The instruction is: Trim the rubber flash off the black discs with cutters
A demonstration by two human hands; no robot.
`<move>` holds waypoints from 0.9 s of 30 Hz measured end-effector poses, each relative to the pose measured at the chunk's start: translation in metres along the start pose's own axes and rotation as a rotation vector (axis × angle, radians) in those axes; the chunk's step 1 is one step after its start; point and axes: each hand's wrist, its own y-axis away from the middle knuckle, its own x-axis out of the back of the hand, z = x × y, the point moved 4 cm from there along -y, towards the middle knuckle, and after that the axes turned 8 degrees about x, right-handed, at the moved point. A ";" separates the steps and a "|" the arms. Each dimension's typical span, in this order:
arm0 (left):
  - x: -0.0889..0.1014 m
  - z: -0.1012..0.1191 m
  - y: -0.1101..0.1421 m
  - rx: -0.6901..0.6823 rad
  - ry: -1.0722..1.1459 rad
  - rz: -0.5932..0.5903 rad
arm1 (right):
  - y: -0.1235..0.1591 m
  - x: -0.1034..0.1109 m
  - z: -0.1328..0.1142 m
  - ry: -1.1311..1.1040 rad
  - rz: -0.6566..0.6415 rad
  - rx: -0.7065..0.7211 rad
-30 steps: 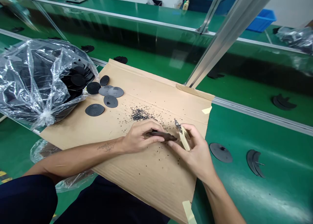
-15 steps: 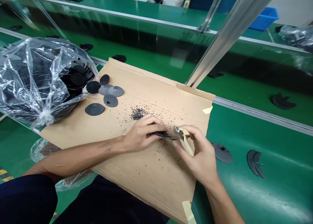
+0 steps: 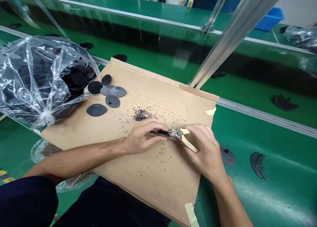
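My left hand [image 3: 142, 134] is closed on a thin dark plastic disc [image 3: 160, 133], held edge-on just above a sheet of cardboard [image 3: 148, 180]. My right hand [image 3: 204, 151] grips small cutters [image 3: 182, 137] with cream handles; their metal jaws touch the disc's right edge. Black trimmings [image 3: 140, 114] lie scattered on the cardboard around both hands. Several loose dark discs [image 3: 112, 101] lie at the sheet's far left corner.
A clear plastic bag [image 3: 39, 78] full of dark discs rests at the left. More discs [image 3: 228, 156] and curved offcuts [image 3: 259, 161] lie on the green conveyor belt to the right. An aluminium post [image 3: 223, 45] slants up behind the cardboard. A blue bin [image 3: 268, 18] stands far back.
My right hand swung the cutters down and left, from upright beside the disc until the jaws met the disc's edge. The left hand stayed put with the disc.
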 end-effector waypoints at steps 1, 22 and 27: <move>0.000 0.000 0.000 -0.013 0.004 0.000 | 0.000 0.000 0.000 -0.007 0.000 0.007; -0.002 0.002 0.004 -0.157 -0.040 0.011 | 0.002 0.004 -0.002 0.050 -0.017 0.067; -0.003 0.003 0.005 -0.191 -0.037 0.027 | 0.005 0.007 -0.002 0.106 -0.070 0.050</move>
